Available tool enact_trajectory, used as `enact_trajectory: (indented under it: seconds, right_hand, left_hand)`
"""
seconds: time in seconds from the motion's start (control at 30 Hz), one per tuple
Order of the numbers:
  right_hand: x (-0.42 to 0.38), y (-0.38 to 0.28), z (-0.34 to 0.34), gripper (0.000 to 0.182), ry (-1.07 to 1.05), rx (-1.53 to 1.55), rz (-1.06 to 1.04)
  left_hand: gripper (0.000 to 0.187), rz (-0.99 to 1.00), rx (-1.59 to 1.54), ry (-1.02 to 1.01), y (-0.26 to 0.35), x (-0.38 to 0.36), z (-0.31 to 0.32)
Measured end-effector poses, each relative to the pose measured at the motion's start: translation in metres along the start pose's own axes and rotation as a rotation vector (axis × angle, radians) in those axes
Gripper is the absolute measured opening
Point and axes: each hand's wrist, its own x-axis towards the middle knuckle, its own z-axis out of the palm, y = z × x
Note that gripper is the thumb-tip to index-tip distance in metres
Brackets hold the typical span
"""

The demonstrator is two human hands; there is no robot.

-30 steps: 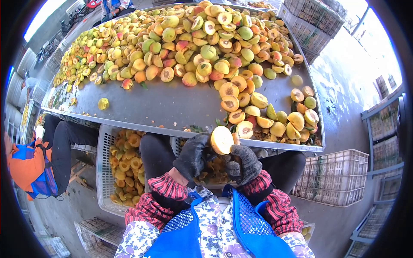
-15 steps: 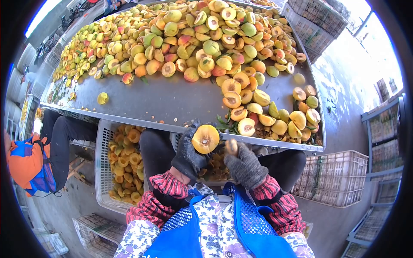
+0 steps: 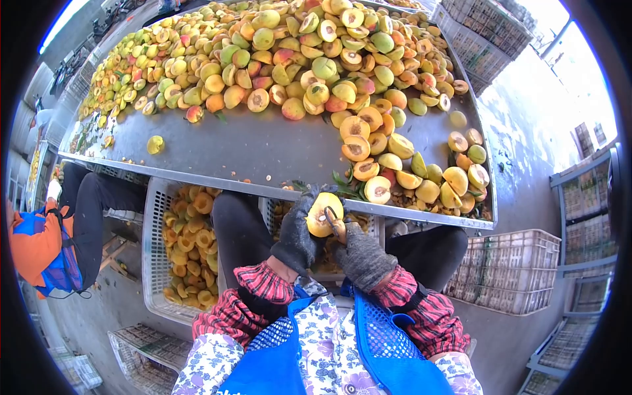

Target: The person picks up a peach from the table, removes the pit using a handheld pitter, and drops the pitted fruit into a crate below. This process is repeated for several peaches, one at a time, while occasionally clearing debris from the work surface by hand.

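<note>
Peach half (image 3: 321, 213), one, gripped in left hand (image 3: 299, 234); right hand (image 3: 359, 250) grips one pitting tool (image 3: 333, 222).

A grey metal bench (image 3: 263, 155) is stretching away beyond the left hand (image 3: 299, 237), carrying a wide heap of whole and halved peaches (image 3: 276, 59) far from that hand, a nearer cluster of halves (image 3: 408, 171), and one lone half (image 3: 155, 143) lying apart.

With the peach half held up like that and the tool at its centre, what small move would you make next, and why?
Probably turn the tool in the right hand to scoop the pit out. The left hand holds the peach half cut face up, the tool's tip sits at its middle, and the crate below holds pitted halves.
</note>
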Motion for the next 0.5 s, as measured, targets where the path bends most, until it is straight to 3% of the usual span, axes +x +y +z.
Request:
enact_trajectory:
  seconds: [0.03, 0.13, 0.37, 0.5]
  right_hand:
    - [0.0, -0.002, 0.001, 0.031, -0.012, 0.0, 0.047]
    - [-0.001, 0.002, 0.008, 0.031, 0.034, 0.029, 0.04]
    - [0.003, 0.005, 0.012, 0.033, 0.043, -0.008, 0.079]
    - [0.007, 0.008, 0.013, 0.035, -0.035, 0.003, 0.144]
  left_hand:
    - [0.034, 0.035, 0.016, 0.008, -0.006, 0.001, 0.0]
    - [0.033, 0.03, -0.218, -0.014, -0.005, -0.001, 0.003]
    - [0.031, -0.269, -0.749, 0.096, -0.023, 0.009, 0.0]
    - [0.03, 0.218, 0.318, 0.163, -0.032, 0.005, 0.001]
